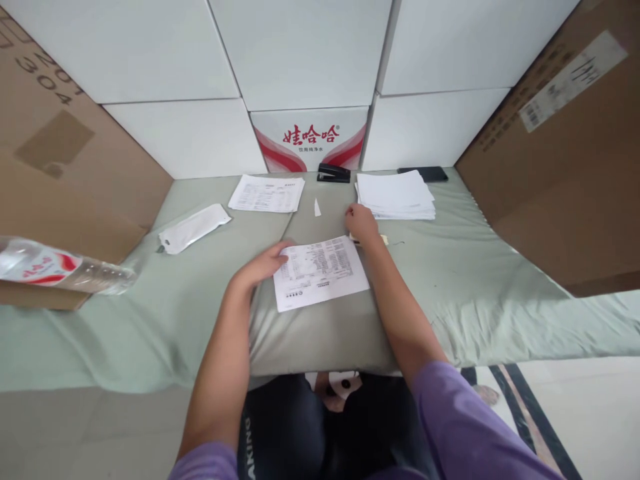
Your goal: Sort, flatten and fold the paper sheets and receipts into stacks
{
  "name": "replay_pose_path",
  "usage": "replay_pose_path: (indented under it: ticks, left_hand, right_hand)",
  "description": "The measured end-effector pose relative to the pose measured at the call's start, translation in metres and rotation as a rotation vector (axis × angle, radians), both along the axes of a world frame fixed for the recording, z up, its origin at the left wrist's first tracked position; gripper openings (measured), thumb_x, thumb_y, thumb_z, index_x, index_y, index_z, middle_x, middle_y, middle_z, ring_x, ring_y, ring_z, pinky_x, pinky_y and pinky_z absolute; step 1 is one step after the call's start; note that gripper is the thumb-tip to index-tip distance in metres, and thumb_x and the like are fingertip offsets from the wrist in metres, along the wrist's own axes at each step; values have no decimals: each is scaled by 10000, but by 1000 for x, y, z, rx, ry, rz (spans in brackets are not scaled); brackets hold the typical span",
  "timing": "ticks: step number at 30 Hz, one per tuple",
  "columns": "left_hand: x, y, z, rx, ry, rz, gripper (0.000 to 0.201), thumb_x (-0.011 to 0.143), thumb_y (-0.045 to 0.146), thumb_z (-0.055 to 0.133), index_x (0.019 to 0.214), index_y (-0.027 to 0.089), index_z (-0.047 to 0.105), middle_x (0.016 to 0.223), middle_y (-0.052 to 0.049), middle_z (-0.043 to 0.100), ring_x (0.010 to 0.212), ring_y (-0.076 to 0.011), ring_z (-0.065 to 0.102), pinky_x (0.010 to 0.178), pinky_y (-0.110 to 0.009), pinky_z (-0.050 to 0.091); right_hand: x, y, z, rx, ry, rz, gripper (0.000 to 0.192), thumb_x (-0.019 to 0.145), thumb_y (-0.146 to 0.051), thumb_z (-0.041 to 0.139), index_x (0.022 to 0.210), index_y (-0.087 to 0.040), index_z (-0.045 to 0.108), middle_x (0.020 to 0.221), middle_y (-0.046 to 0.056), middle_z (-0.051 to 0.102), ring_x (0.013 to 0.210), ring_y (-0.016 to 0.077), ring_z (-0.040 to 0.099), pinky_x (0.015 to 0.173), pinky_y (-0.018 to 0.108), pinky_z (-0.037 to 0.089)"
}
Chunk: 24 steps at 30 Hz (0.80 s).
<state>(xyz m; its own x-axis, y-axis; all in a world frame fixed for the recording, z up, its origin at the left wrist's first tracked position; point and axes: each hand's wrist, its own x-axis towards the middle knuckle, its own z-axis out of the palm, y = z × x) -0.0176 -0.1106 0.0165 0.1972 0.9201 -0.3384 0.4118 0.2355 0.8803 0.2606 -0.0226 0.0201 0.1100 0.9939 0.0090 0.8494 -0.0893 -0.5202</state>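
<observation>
A: Wide view first: white boxes (300, 53) are stacked at the back, one with red lettering (310, 137), and brown cartons stand on the left (65, 167) and right (560, 153). In front lies a table (475, 287) under a pale green cloth.

B: And on the cloth?

A: A paper stack (396, 195) sits back right with a dark phone (424, 174) behind it. A second printed page (267, 193) lies back left, a black stapler (333, 173) between them, and a white pouch (194, 227) off to the left. A water bottle (60, 267) pokes in from the left edge.

B: The work itself?

A: A printed sheet (320, 272) lies flat on a raised pad in the middle, near the front edge. The left hand (263, 265) presses its left edge, fingers together and flat, gripping nothing. The right hand (361, 223) rests at the top right corner, fingers curled; whether they pinch anything I cannot tell.

B: Anything tiny?

A: A white scrap (317, 207) lies just beyond the sheet.

B: Tips for a clean job?

A: I'd say keep the left palm pinning the sheet so it can't skate on the soft cloth, and square the corner before moving it.
</observation>
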Motion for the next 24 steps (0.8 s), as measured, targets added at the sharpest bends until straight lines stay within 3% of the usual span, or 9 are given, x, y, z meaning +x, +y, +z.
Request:
replay_pose_path:
  ticks: [4, 8, 11, 15, 20, 24]
  left_hand:
    - [-31, 4, 5, 140, 7, 56, 543, 723, 389, 682, 1230, 195, 671, 1024, -62, 741, 895, -263, 676, 737, -344, 540]
    - [-48, 3, 15, 256, 10, 146, 561, 786, 439, 658, 1293, 201, 629, 1042, -54, 722, 871, -234, 658, 715, -313, 531]
    - [-48, 3, 18, 307, -1, 188, 560, 808, 460, 650, 1310, 214, 615, 1036, -48, 714, 835, -216, 646, 675, -285, 521]
    - [-44, 5, 15, 414, -72, 235, 506, 805, 482, 672, 1241, 227, 649, 1060, -52, 710, 867, -212, 656, 694, -266, 529]
    - [-40, 7, 14, 563, -52, 266, 454, 802, 481, 689, 1170, 216, 679, 1103, -63, 706, 982, -234, 662, 791, -281, 547]
    - [-34, 5, 18, 674, 2, 281, 419, 819, 469, 674, 1143, 204, 697, 1139, -73, 701, 1040, -246, 652, 796, -286, 546]
  right_hand:
    - [6, 2, 10, 106, 139, 139, 287, 917, -166, 426, 929, -179, 713, 994, 100, 742, 952, 221, 639, 849, 312, 457]
    - [0, 1, 24, 22, 376, 323, 301, 942, -320, 460, 866, -169, 709, 883, 53, 743, 771, 168, 619, 759, 285, 460]
    - [-7, -2, 30, 21, 429, 402, 288, 928, -383, 513, 945, -173, 709, 936, 48, 741, 780, 160, 626, 788, 297, 468]
    - [-10, -3, 30, 96, 550, 329, 331, 867, -316, 589, 1157, -167, 645, 889, 31, 709, 808, 171, 633, 809, 322, 483]
    - [-6, -3, 32, 82, 717, 450, 181, 852, -335, 582, 909, -190, 673, 912, 26, 708, 860, 172, 624, 825, 330, 495]
    - [-7, -8, 39, 37, 853, 541, 208, 830, -363, 631, 958, -210, 691, 958, 26, 725, 941, 180, 640, 876, 333, 502]
